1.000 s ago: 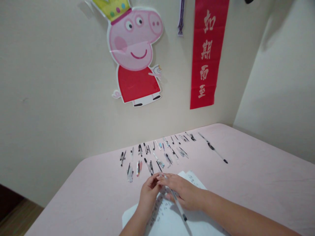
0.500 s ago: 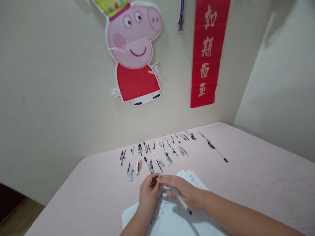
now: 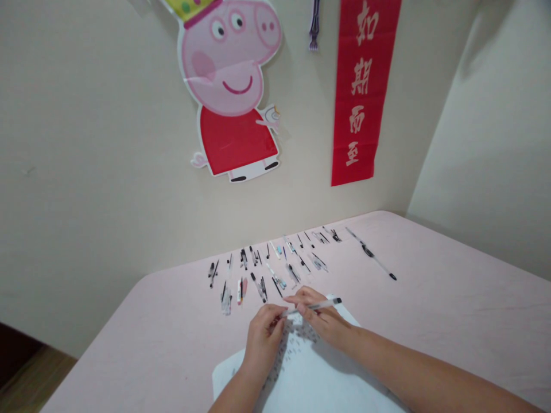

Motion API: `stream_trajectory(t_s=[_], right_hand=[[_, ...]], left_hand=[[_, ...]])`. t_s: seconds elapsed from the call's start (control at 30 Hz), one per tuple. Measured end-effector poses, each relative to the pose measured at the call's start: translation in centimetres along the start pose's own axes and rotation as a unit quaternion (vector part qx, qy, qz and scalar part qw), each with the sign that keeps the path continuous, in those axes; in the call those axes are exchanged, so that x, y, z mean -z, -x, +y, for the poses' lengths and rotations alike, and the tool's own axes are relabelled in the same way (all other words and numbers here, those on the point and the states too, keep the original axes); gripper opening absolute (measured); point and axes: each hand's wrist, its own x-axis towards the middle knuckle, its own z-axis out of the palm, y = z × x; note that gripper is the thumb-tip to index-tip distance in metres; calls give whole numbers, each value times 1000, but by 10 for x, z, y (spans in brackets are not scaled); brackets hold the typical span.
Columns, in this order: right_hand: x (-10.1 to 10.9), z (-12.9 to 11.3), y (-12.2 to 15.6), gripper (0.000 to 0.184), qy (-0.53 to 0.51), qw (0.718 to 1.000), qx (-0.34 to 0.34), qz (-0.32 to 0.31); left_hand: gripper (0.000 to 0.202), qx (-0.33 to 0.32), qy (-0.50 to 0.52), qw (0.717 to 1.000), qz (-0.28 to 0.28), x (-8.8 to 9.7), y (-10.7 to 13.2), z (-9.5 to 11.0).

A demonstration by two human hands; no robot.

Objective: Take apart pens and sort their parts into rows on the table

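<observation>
My right hand point(image 3: 321, 316) pinches a clear pen point(image 3: 316, 306) with a black tip, held almost level and pointing right. Close beside it on the left, my left hand point(image 3: 263, 337) is curled shut, its fingertips meeting the pen's left end; what it pinches there is too small to make out. Both hands hover over white sheets of paper point(image 3: 310, 373) covered in small scribbles, lying on the pink table point(image 3: 451, 321).
Several pen parts point(image 3: 271, 269) lie in rows on the table just beyond my hands. A whole pen point(image 3: 372, 259) rests alone at the right of them. A cartoon pig cutout point(image 3: 232, 92) and a red banner point(image 3: 359, 86) hang on the wall.
The pen in my right hand swung from pointing down toward me to lying nearly level, tip to the right. Both hands shifted slightly away from me.
</observation>
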Motion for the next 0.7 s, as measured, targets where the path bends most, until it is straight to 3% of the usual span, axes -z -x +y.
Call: stream_trajectory(t_s=[0.5,0.7], right_hand=[[-2,5,0,48,12,999,-2,-32],[-3,3,-1,53,-33,997,-49,-44]], left_hand=[[15,-18,4,999,-26,1,1,4],[17,-33,0,999,-31,3,1,5]])
